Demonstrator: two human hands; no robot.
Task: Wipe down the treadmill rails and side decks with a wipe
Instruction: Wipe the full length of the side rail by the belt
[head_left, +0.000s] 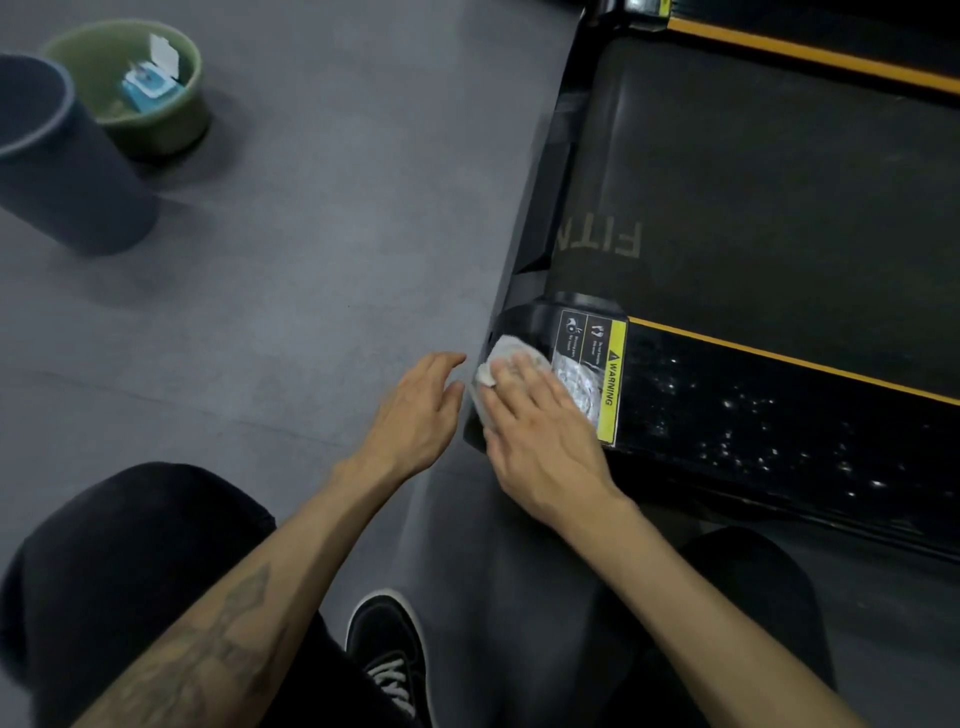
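A black treadmill fills the right side, with its near side deck (753, 415) edged by an orange stripe and speckled with wet spots. My right hand (540, 436) presses a crumpled white wipe (506, 353) flat against the deck's rear end cap, just left of a yellow warning sticker (608, 384). Its fingers lie straight over the wipe. My left hand (415, 415) hovers over the grey floor beside the end cap, fingers relaxed and holding nothing.
The dark running belt (753, 208) and the far side deck (810, 52) lie beyond. On the floor at the upper left stand a dark bin (67, 171) and a green tub (156, 114) holding a blue wipe pack (148, 85). My knees and a black shoe (389, 660) are below.
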